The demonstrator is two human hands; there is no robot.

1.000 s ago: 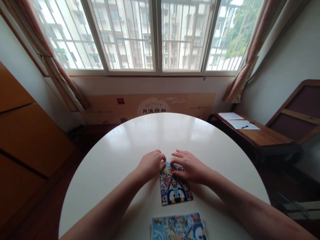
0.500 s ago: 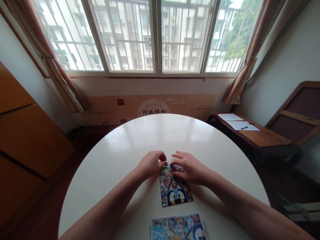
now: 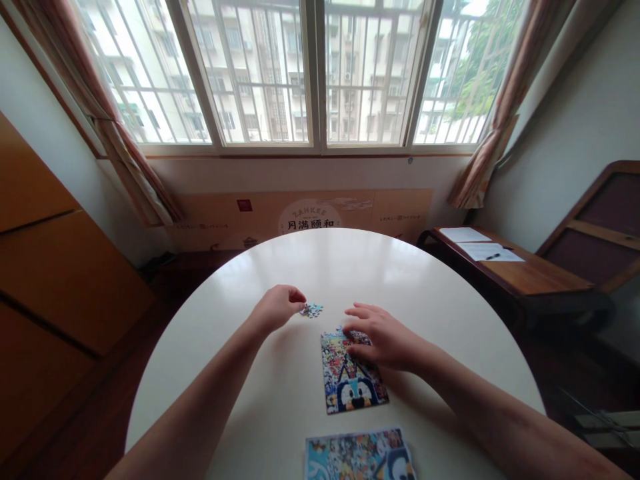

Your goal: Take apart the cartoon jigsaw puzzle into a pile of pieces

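A partly assembled jigsaw puzzle (image 3: 355, 393) lies on the white round table, showing a blue cartoon dog's head over a busy, colourful pattern. My right hand (image 3: 383, 337) rests on its upper right side, fingers apart and holding nothing, covering part of it. Beyond the puzzle's upper left corner is a small pile of loose puzzle pieces (image 3: 314, 310). At the left edge of that pile is my left hand (image 3: 280, 308), thumb and forefinger pinched on what looks like a small piece. Nearest me lies a picture sheet (image 3: 350, 457) with a similar design, cut off by the frame.
The round table (image 3: 240, 280) stands before a barred window (image 3: 270, 73). At right, a wooden bench (image 3: 545, 273) bears papers (image 3: 487, 251) and a pen. An orange-brown cabinet (image 3: 55, 280) is on the left.
My left hand has moved left and away from me, from the puzzle's top edge to the loose pieces, uncovering the pile. My right hand has stayed on the puzzle.
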